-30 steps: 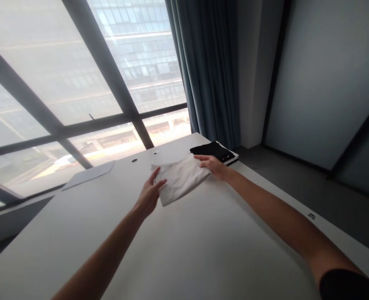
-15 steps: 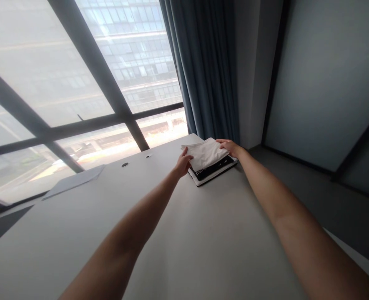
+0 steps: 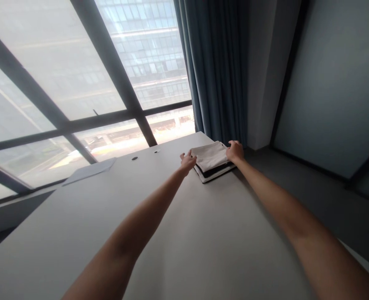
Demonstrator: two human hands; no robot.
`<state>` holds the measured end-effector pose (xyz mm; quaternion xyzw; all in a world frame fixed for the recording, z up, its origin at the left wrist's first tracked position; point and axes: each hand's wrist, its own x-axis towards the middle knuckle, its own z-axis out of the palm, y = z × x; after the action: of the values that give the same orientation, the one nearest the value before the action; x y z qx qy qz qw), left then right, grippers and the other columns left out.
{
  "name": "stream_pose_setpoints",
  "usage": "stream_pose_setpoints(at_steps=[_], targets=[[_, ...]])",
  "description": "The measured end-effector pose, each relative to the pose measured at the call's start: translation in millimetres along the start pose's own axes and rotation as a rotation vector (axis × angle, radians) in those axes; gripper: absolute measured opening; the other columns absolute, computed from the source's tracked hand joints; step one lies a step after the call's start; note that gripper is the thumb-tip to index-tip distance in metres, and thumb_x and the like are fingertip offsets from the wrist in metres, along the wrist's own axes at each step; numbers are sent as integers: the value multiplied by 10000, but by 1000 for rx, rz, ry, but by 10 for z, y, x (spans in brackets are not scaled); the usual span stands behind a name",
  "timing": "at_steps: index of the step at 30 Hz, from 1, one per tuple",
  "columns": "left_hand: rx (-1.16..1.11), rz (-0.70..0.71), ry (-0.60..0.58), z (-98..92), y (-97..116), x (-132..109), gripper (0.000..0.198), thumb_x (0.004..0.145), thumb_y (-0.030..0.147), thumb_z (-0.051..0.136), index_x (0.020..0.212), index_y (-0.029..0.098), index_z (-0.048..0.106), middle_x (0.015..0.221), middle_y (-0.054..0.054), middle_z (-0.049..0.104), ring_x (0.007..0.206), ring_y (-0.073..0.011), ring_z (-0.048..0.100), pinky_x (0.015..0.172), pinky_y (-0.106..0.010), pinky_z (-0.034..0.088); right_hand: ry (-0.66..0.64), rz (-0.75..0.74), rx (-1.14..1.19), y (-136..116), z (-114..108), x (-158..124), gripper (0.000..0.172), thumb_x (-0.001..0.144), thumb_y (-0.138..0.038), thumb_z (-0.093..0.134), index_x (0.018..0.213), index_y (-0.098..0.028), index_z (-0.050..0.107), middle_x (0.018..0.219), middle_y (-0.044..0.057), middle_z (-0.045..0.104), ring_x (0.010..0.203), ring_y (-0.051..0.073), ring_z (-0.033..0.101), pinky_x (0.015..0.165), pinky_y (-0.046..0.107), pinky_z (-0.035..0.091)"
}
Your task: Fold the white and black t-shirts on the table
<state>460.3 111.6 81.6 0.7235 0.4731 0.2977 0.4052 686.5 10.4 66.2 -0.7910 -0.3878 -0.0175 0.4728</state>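
A folded off-white cloth (image 3: pixel 209 156), perhaps a garment, lies flat on top of a small stack. Below it show a black folded layer (image 3: pixel 214 171) and a white layer with a dark lower edge (image 3: pixel 218 175). At the stack's left side is my left hand (image 3: pixel 188 161), its fingers apart and close against the cloth's edge. My right hand (image 3: pixel 235 152) is curled at the right edge of the top cloth, its fingers bent at the corner; its fingertips are partly hidden.
The stack rests near the far right edge of a long white table (image 3: pixel 159 200). Flat white sheets (image 3: pixel 89 171) lie by the window. Two round holes, one a dark grommet (image 3: pixel 134 158), are along the table's back edge. A blue curtain (image 3: pixel 218 75) hangs behind.
The off-white cloth has been lowered flat onto the stack, covering more of the black layer. My left hand's fingers have loosened from it. The view has shifted slightly left.
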Motion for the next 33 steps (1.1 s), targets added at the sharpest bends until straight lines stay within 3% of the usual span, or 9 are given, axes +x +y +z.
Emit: stream_pose_setpoints(at_steps=[2,4,8,11,14,19,23,33], targets=[[91,37,53,-240,-68,-200,700,875,269,649,1530,259,405,1636,-127,136,1482,-368,241,1189,-462,254,46,-91,-11,-196,3,-254,488,833,-109,482,1305,-110,610,1394,187,530,1300,321,450,1106,439,348],[172,95,74,-515,-234,-447,689,887,277,628,1534,226,398,1634,-145,160,1505,-367,185,1216,-483,165,60,-220,-9,-427,45,-569,489,841,-101,457,1306,-112,606,1403,178,516,1299,317,438,1107,437,351],[448,296,82,-1068,-756,-1066,652,939,281,524,1554,158,344,1609,-187,263,1498,-337,229,1206,-506,193,-23,-380,53,-960,236,-1367,488,853,-121,458,1322,-100,592,1447,178,481,1326,305,415,1132,428,332],[604,316,56,-1392,-1156,-1645,639,959,287,472,1556,113,323,1587,-199,333,1496,-314,244,1208,-483,211,-193,-432,75,-1349,439,-2090,478,890,-177,462,1349,-114,579,1507,159,446,1370,293,386,1154,420,306],[730,245,1,-1583,-1488,-2263,624,949,282,476,1531,85,368,1583,-201,352,1497,-316,249,1212,-472,209,-415,-478,38,-1627,663,-2862,486,939,-245,440,1399,-127,546,1567,149,392,1419,281,349,1156,421,300],[803,172,-94,-1728,-1878,-3040,575,1014,329,343,1554,132,346,1621,-144,305,1518,-314,200,1210,-539,177,-732,-576,-99,-1776,930,-3896,527,989,-286,374,1482,-123,463,1625,158,303,1488,301,262,1188,512,203],[812,190,-122,-1812,-2008,-3253,557,1036,297,275,1569,142,314,1637,-122,274,1532,-275,165,1228,-499,117,-785,-645,-145,-1783,971,-4195,556,1011,-245,281,1543,-108,364,1622,152,309,1512,265,224,1212,534,85],[790,202,-129,-1810,-2025,-3237,575,1012,273,312,1568,128,316,1641,-129,257,1532,-276,160,1229,-491,91,-794,-675,-178,-1774,958,-4171,594,967,-215,329,1543,-70,355,1613,156,322,1511,253,230,1220,509,92]])
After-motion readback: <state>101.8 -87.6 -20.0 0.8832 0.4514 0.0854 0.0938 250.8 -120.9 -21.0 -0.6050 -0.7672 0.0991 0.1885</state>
